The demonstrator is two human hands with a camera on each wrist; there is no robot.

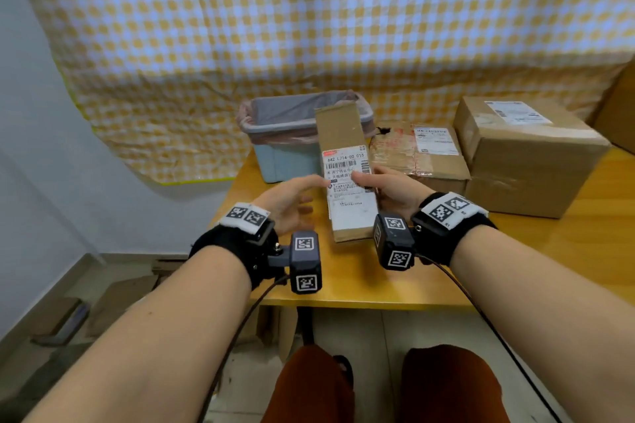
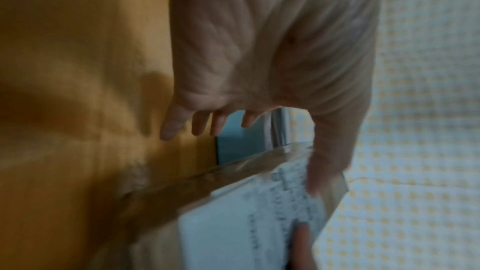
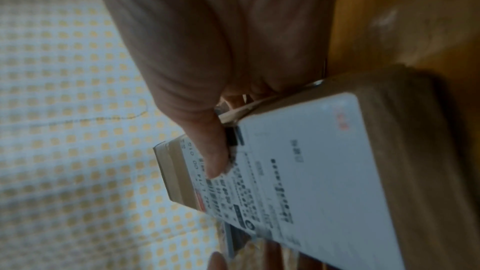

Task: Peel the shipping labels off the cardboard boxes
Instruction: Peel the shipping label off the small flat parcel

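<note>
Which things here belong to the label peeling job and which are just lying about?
Job:
- long narrow cardboard box, white shipping label, gripped by right hand; left hand touching
- flat taped cardboard box
- large brown cardboard box
- lined pale blue bin

Lying about:
- yellow checked cloth
- wooden table
</note>
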